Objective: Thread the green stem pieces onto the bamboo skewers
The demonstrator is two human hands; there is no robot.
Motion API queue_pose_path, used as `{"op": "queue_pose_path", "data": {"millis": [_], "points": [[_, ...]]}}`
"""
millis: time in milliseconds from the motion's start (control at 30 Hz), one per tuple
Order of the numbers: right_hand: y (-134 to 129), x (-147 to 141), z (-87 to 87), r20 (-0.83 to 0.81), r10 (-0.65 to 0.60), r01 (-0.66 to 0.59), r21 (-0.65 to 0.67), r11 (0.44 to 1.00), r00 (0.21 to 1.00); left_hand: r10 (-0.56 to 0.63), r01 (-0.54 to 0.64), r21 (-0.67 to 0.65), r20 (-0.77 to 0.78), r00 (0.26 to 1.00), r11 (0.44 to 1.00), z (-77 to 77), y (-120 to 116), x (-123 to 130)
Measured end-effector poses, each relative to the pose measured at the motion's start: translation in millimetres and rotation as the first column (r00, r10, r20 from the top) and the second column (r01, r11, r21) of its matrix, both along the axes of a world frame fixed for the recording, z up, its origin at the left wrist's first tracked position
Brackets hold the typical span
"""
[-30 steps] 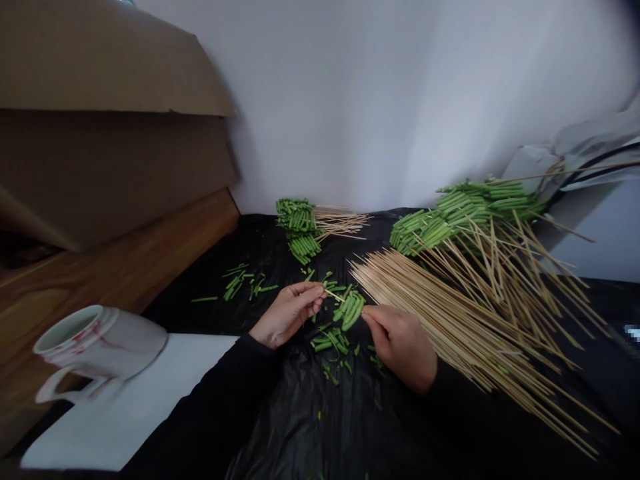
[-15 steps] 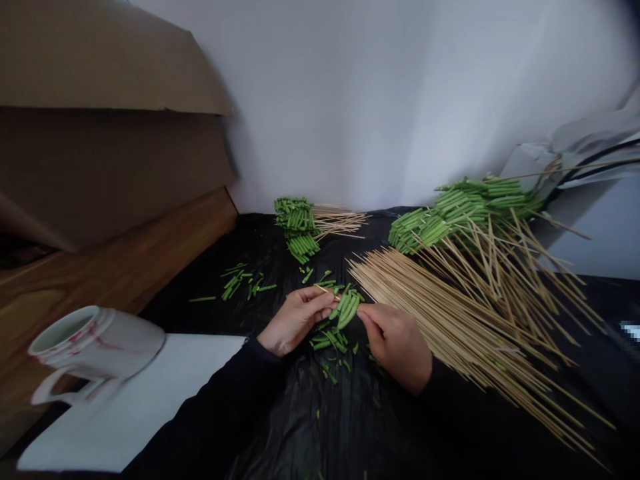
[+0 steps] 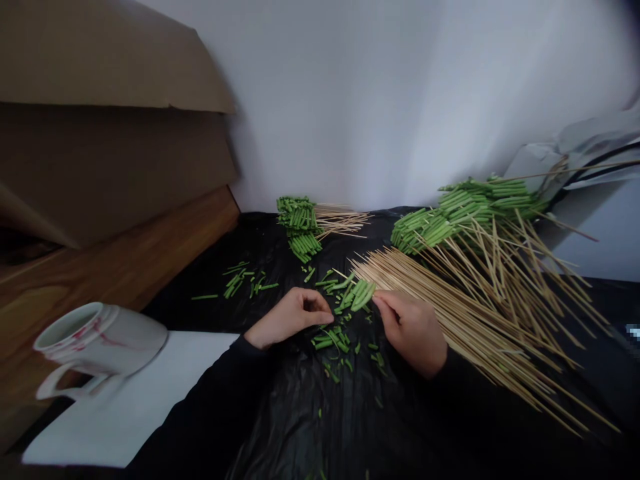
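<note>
Green bean pieces (image 3: 361,295) are threaded side by side on a thin wooden skewer, whose tip points up and left. My right hand (image 3: 415,327) pinches this skewer at its right end, beside the beans. To the left, my left hand (image 3: 296,315) is closed, thumb and fingertips together over loose cut green pieces (image 3: 331,339); whether it holds a small piece is hidden. More loose pieces (image 3: 239,280) lie farther left on the black plastic sheet (image 3: 295,413). A long fan of bare skewers (image 3: 450,313) spreads beside my right hand.
Filled bean skewers are stacked at the back centre (image 3: 300,223) and back right (image 3: 463,210), against a pale wall. At the left, a white mug (image 3: 105,340) lies tilted on a white sheet (image 3: 135,413), with a cardboard box (image 3: 115,160) behind.
My left hand has let go of the bean skewer and moved slightly down and left. My right hand has carried the skewer a little to the right.
</note>
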State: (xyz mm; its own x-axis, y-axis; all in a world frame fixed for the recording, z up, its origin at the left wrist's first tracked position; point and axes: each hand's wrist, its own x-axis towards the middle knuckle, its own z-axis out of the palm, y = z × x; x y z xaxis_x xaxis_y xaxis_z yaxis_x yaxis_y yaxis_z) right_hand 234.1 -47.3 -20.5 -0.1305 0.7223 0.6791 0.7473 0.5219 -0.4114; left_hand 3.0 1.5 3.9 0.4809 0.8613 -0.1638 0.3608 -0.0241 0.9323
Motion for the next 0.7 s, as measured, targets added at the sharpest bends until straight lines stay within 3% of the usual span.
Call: {"op": "queue_pose_path", "data": {"millis": [167, 267, 400, 567, 700], "points": [[-1, 0, -1.7, 0.017, -0.008, 0.009, -0.017, 1.000, 1.000, -0.262, 0.259, -0.035, -0.153, 0.953, 0.965, 11.1, -6, -7], [-1, -1, -1.2, 0.028, -0.006, 0.007, -0.044, 0.999, 1.000, -0.327, 0.353, 0.047, -0.280, 0.903, 0.934, 12.6, -8, -8], [-1, -1, -0.7, 0.031, -0.001, 0.003, -0.041, 0.999, 1.000, -0.246, 0.374, 0.242, -0.431, 0.868, 0.895, 8.3, -6, -7], [-1, -1, -0.9, 0.020, 0.005, -0.005, -0.039, 0.999, 1.000, -0.192, 0.376, 0.355, -0.457, 0.869, 0.856, 6.6, -5, -7], [-1, -1, 0.6, -0.013, 0.002, -0.002, -0.002, 1.000, 1.000, -0.130, 0.264, 0.355, -0.360, 0.924, 0.896, 8.2, -4, -7]]}}
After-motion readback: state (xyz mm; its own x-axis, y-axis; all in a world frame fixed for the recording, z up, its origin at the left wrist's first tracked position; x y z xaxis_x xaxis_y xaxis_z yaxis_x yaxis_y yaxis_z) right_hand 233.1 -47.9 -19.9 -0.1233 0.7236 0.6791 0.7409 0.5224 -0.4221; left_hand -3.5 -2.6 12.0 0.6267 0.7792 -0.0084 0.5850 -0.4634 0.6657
